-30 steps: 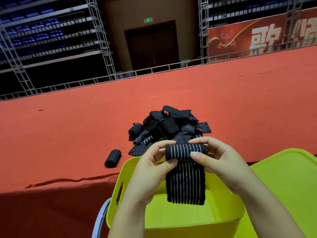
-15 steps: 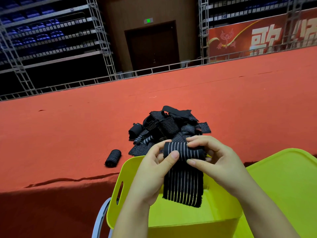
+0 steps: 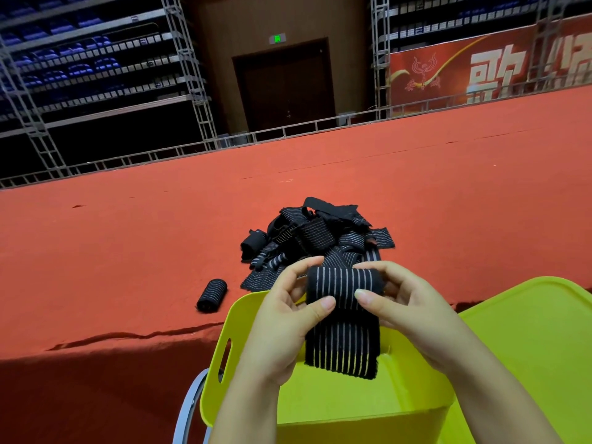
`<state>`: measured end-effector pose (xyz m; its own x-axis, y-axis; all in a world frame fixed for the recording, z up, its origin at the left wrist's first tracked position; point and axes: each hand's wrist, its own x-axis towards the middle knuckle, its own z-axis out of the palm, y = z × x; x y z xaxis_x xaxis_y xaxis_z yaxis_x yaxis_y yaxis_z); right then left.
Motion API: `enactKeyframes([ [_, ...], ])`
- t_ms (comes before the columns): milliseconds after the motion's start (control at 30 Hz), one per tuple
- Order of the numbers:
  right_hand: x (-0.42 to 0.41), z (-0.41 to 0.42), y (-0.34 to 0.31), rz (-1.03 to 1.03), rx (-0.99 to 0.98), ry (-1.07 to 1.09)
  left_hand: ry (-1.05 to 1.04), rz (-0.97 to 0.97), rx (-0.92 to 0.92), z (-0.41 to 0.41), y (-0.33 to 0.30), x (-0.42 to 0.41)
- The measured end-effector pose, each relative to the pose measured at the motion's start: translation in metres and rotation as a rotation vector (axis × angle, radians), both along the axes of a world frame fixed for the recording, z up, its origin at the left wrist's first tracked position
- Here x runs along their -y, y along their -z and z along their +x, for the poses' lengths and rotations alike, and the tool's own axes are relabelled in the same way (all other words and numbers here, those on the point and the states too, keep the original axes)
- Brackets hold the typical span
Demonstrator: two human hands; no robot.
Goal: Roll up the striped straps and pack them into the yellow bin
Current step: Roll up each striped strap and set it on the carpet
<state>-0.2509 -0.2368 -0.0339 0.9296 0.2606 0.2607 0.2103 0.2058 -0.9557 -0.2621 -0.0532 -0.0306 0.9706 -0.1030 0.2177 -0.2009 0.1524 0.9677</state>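
**Both hands pinch a half-rolled striped strap above the yellow bin**

The person holds one striped strap (image 3: 344,315) between the two hands, directly over the open yellow bin (image 3: 221,350). The upper part of the strap is wound into a roll, lying crosswise between the hands; the loose tail hangs straight down from it, its frayed lower edge level with the bin's rim on the near side.

The left hand (image 3: 285,318) pinches the left end of the roll, thumb on the front of the fabric and the fingers curled over the top and behind. The right hand (image 3: 407,302) pinches the right end the same way, its thumb pressed on the front near the middle of the stripes and its fingers bent over the top edge. The two thumb tips sit close together on the strap, just apart.

Beyond the hands, on the red-covered counter (image 3: 128,251), lies a loose pile of straps (image 3: 307,238), black with pale stripes, tangled and overlapping. To the left of that pile, well apart from the hands, a rolled strap (image 3: 212,295) lies on its side near the counter's front edge.

The bin stands below that edge, close to the person, with an oval handle slot in its left wall. A second yellow surface (image 3: 528,331) of the same colour sits just beside it on the right.
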Motion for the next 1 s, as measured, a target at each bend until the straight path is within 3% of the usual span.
enactKeyframes([
  [333,0.0032,0.0013,-0.0002,0.031,0.128,0.107,0.071,0.045,-0.086,-0.0041,-0.0004,0.0029],
  [633,0.0021,0.0012,0.0013,-0.113,0.244,0.103,-0.003,0.031,-0.030,-0.0039,-0.0026,0.0069],
  [700,0.0030,0.0008,-0.0004,-0.089,0.212,0.086,-0.013,0.031,-0.008,-0.0026,0.0000,0.0058],
  [867,0.0060,0.0019,-0.0001,-0.009,-0.089,-0.090,0.000,0.056,0.056,-0.0015,0.0043,0.0033],
  [1000,0.0067,0.0019,0.0008,0.034,-0.087,-0.063,0.015,0.066,0.033,-0.0024,0.0037,0.0013],
])
